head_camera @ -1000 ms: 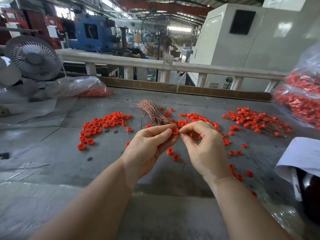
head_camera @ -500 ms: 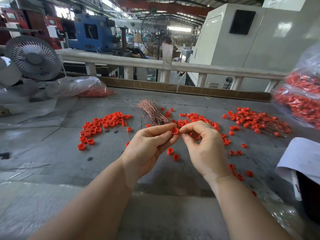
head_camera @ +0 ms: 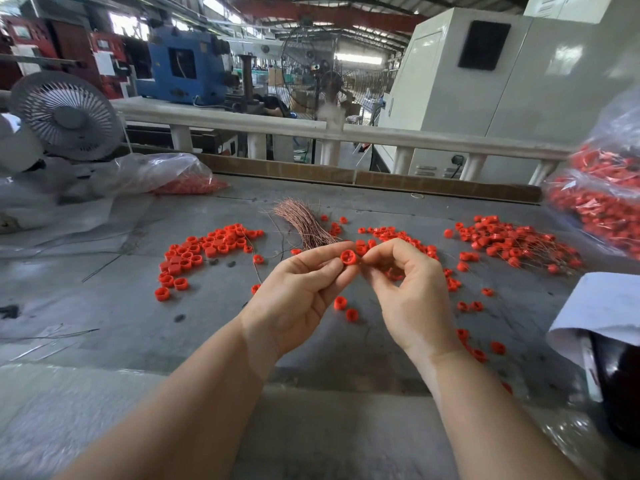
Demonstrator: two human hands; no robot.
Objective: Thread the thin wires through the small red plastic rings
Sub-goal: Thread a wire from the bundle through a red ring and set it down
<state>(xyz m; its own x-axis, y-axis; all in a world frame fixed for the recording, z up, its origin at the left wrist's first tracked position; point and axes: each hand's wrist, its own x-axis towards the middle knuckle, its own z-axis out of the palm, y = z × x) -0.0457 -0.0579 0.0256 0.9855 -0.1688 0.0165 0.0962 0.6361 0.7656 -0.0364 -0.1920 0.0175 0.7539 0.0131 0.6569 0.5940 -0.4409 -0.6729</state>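
Up close, left hand (head_camera: 294,289) pinching round red ring (head_camera: 348,257), right hand (head_camera: 412,292) perhaps pinching wire.

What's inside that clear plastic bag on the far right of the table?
The clear plastic bag is packed with small red plastic rings, some seemingly with thin wires attached. Glare, crinkled film and the picture's edge hide how deep the pile goes.
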